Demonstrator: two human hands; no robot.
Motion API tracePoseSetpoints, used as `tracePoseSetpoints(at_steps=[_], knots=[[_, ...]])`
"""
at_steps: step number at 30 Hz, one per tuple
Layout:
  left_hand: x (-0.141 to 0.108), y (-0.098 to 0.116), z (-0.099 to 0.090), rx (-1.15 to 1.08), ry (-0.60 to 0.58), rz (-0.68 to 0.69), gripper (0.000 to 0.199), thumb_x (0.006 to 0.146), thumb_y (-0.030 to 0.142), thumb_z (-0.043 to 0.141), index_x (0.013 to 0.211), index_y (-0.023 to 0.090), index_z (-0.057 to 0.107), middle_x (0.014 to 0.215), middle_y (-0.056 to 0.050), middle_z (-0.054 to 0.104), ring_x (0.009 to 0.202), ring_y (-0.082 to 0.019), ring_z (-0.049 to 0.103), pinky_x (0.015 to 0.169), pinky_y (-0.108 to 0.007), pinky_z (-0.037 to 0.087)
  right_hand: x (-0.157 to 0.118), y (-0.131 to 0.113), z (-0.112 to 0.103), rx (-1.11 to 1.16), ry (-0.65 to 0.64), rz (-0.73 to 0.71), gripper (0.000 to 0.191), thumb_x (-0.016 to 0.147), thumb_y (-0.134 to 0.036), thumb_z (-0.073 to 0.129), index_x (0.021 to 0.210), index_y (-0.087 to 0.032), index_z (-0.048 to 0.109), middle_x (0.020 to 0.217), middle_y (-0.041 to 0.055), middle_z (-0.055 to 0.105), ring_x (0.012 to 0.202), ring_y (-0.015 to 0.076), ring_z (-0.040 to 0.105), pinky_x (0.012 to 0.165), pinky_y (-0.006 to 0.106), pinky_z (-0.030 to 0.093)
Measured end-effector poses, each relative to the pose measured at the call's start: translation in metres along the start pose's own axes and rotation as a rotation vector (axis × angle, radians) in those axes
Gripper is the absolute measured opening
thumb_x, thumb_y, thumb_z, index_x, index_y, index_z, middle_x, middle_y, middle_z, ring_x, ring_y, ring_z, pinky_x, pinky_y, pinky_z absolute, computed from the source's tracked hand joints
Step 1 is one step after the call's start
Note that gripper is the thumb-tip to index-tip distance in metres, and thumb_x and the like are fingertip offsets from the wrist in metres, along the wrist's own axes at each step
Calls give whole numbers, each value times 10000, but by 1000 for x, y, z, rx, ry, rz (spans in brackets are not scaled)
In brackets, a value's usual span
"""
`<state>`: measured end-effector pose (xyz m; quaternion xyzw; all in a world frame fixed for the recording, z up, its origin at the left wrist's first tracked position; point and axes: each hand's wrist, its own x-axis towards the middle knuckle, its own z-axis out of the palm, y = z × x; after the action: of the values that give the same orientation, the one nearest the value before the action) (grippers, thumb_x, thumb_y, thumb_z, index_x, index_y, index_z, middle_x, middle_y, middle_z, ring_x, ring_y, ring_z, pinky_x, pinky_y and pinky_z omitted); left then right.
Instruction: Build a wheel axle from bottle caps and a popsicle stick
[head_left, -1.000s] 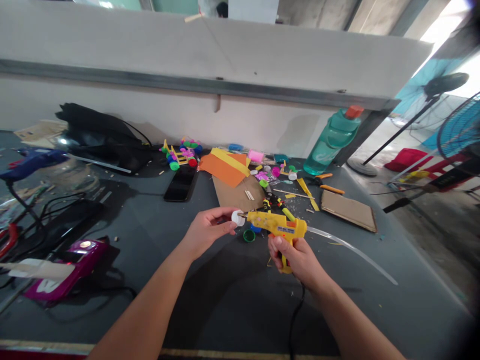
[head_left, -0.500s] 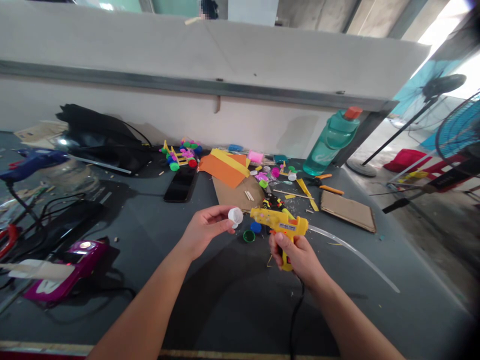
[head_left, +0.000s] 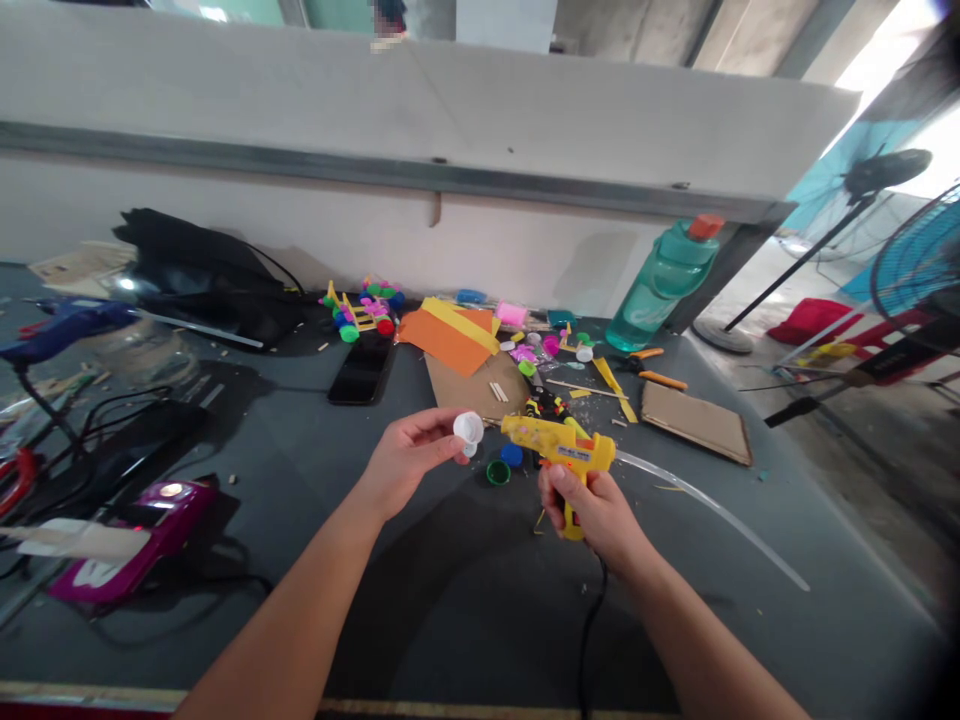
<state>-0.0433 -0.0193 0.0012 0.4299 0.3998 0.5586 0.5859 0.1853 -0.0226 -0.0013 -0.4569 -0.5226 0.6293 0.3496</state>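
Between thumb and fingers, my left hand pinches a white bottle cap, its hollow side partly facing me. My right hand is wrapped round the handle of a yellow hot glue gun. The gun's nozzle points left and is right beside the cap's edge; whether they touch I cannot tell. A long clear glue stick trails from the back of the gun to the right. On the table just beyond the hands lie a green bottle cap and a blue bottle cap.
Orange paper and cardboard lie behind my hands, near a black phone. A green bottle stands back right, with orange-handled pliers close by. On the left are a blue glue gun and a magenta device.
My left hand has shifted very slightly and turned the white cap a little. The glue stick's free end has moved slightly right and down. The right hand stays nearly still.
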Motion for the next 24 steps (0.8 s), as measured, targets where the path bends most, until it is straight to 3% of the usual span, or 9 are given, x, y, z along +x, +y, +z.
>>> tracePoseSetpoints(at_steps=[3, 7, 11, 13, 16, 20, 24], knots=[[1, 0, -1, -22, 43, 24, 282, 701, 213, 762, 981, 201, 733, 888, -50, 709, 671, -127, 607, 629, -266, 516, -1, -2, 0, 9, 16, -38, 491, 729, -650, 585, 628, -174, 522, 441, -35, 475, 379, 83, 414, 384, 211, 350], [2, 1, -3, -122, 103, 44, 282, 683, 231, 773, 961, 204, 733, 918, -51, 699, 744, -141, 604, 598, -239, 508, -3, -6, 0, 44, 53, -116, 445, 762, -616, 578, 743, -171, 570, 463, -39, 496, 397, 89, 433, 401, 214, 359], [2, 6, -6, -254, 70, 68, 327, 663, 278, 784, 970, 183, 721, 995, -63, 675, 810, -153, 589, 599, -227, 505, -1, -6, -2, 127, 155, -198, 414, 801, -565, 574, 924, -170, 587, 691, 15, 636, 439, 88, 505, 416, 217, 412], [2, 9, -7, -324, 73, 85, 331, 674, 302, 774, 976, 182, 711, 1063, -66, 662, 840, -157, 588, 604, -222, 506, 2, -9, -7, 178, 216, -238, 428, 836, -554, 537, 1027, -173, 574, 705, 20, 648, 455, 100, 539, 439, 227, 445], [2, 13, -10, -424, 136, 88, 342, 694, 319, 756, 1006, 192, 697, 1087, -55, 666, 855, -157, 600, 617, -219, 519, 6, -19, -23, 236, 338, -301, 440, 859, -543, 512, 1073, -163, 568, 538, -34, 560, 417, 96, 502, 449, 227, 459], [5, 13, -13, -517, 176, 50, 263, 707, 289, 745, 943, 182, 698, 1046, -41, 687, 847, -157, 615, 609, -218, 529, 8, -35, -55, 240, 551, -400, 353, 827, -522, 568, 919, -181, 555, 471, -90, 414, 395, 78, 434, 438, 206, 441], [4, 10, -12, -521, 151, 38, 226, 729, 272, 728, 927, 169, 695, 1036, -51, 689, 819, -153, 622, 601, -223, 533, 11, -34, -95, -57, 719, -327, 258, 805, -443, 557, 872, -215, 457, 525, -87, 454, 429, 93, 462, 448, 211, 439]])
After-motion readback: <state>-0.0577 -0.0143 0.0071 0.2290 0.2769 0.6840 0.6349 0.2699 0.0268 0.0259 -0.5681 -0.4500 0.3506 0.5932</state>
